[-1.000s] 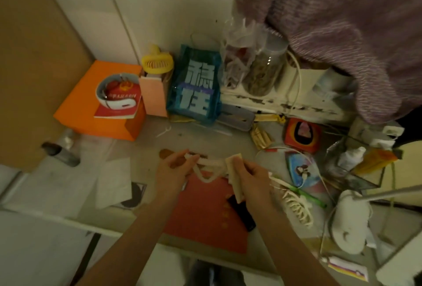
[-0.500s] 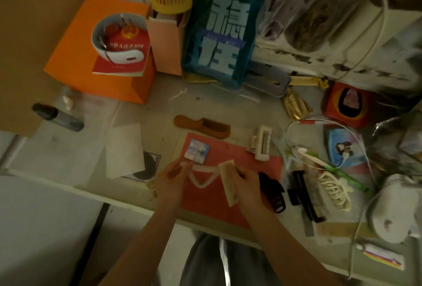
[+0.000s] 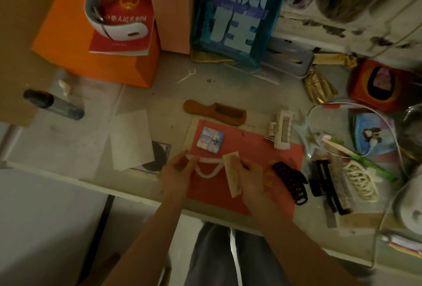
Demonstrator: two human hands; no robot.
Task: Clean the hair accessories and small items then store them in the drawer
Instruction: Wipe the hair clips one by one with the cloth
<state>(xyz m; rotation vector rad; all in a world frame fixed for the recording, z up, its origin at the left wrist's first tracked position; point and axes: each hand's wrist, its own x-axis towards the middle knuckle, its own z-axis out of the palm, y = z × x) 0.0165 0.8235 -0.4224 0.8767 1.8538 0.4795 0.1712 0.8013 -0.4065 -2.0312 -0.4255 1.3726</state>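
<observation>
One thin white curved plastic hairband (image 3: 209, 172), light, springy; pinched at one end by left hand (image 3: 177, 171). Other end wiped inside folded beige wipe (image 3: 231, 177), gripped by right hand (image 3: 250, 179).

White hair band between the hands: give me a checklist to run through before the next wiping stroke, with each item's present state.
1. Left hand pinches one end of the white hair band: ok.
2. Right hand holds the wipe against the band's other end: ok.
3. Band lifted clear of the red mat: cannot tell.
4. Whether the band is already clean: cannot tell.
5. Drawer in view for storing: not ok.
</observation>
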